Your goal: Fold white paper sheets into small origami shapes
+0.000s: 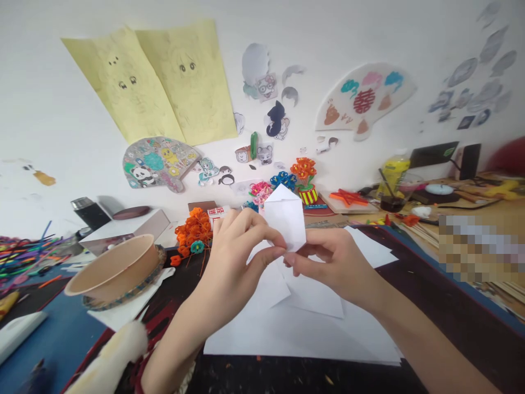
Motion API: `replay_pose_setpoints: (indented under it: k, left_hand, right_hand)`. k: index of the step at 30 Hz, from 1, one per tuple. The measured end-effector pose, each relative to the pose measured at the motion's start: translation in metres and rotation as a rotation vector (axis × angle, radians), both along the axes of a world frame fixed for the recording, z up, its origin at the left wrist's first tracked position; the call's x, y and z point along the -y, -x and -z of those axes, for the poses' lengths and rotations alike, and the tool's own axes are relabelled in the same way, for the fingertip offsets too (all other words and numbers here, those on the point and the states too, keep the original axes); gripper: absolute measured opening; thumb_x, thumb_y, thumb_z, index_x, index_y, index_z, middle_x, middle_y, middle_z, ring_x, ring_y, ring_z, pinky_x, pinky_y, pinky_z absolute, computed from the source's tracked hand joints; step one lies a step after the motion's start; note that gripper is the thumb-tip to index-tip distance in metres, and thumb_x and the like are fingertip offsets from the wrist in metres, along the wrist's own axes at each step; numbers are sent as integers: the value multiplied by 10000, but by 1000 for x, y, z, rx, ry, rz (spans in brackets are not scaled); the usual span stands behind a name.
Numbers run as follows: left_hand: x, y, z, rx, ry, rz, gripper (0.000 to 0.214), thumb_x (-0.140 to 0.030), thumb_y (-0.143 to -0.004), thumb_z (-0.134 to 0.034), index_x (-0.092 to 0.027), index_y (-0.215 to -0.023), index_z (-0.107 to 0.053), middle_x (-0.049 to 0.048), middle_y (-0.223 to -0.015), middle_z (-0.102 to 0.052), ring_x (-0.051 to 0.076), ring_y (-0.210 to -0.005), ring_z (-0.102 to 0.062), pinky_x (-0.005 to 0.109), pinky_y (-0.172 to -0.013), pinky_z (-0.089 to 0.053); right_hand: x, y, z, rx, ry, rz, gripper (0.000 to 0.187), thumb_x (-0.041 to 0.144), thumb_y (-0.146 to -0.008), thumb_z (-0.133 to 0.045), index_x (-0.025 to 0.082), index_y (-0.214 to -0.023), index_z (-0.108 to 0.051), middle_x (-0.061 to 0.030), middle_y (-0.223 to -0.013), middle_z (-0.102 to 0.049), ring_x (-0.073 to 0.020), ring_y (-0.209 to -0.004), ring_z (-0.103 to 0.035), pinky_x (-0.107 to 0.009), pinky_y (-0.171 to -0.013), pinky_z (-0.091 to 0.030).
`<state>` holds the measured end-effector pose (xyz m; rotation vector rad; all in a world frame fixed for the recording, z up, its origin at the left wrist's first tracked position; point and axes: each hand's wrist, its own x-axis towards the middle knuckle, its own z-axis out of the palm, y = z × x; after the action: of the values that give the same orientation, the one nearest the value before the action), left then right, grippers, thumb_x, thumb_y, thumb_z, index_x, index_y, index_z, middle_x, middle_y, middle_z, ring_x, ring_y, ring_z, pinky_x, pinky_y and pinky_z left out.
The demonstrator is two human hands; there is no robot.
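A small folded white paper (287,219) is held upright in front of me, its top edge coming to a point with a folded flap. My left hand (241,251) pinches its lower left part between thumb and forefinger. On the other side my right hand (332,265) grips the lower right edge, with some fingers behind the paper. Beneath both hands lie white sheets (303,339) on a dark mat, with smaller loose pieces of paper (315,301) on top of them.
To the left stands a round tan container (115,268). Orange craft flowers (194,232) and a striped flowerpot (308,195) are at the back. A cup of dark drink (391,202) stands near a yellow bottle (394,167) at right. Thin sticks (426,241) lie on that side.
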<state>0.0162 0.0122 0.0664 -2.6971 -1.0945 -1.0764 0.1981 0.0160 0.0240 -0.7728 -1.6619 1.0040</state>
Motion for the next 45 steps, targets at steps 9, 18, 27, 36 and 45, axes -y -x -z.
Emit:
replay_pose_setpoints:
  k: [9,18,27,36,45]
  left_hand:
    - [-1,-4,5,140,70,-64,204,-205,-844,-650,-238,-1011,-537,2,-925,-525,175,-878,-470,316,-769,-355]
    - [-6,-9,10,580,546,-36,380,-391,-767,-703,-219,-995,-452,-25,-794,-526,128,-690,-496,257,-633,-386]
    - [-1,-13,3,616,832,134,255,-347,-828,-637,-164,-658,-586,-29,-595,-525,93,-572,-443,218,-545,-341]
    - [1,-14,4,565,739,66,274,-346,-834,-630,-163,-635,-588,-25,-549,-548,90,-530,-455,211,-497,-339]
    - [1,-11,4,567,747,103,248,-293,-823,-655,-162,-627,-579,-31,-553,-564,80,-521,-471,198,-491,-354]
  right_hand:
    - [0,1,1,-31,23,-19,114,265,-811,-644,171,-817,-708,-13,-677,-637,-139,-615,-578,-254,-566,-499]
    - [2,0,-1,-95,39,-24,90,246,-795,-661,174,-805,-714,-6,-656,-639,-134,-594,-597,-241,-539,-494]
    - [0,0,-3,-98,33,-113,157,305,-825,-657,195,-884,-753,-39,-777,-681,-138,-648,-601,-248,-568,-519]
    - [1,0,-4,-82,69,-132,189,344,-825,-654,195,-889,-751,-41,-764,-680,-142,-634,-596,-248,-552,-519]
    - [0,1,-2,-112,161,-173,164,324,-809,-667,177,-835,-736,-47,-769,-684,-122,-581,-578,-238,-537,-512]
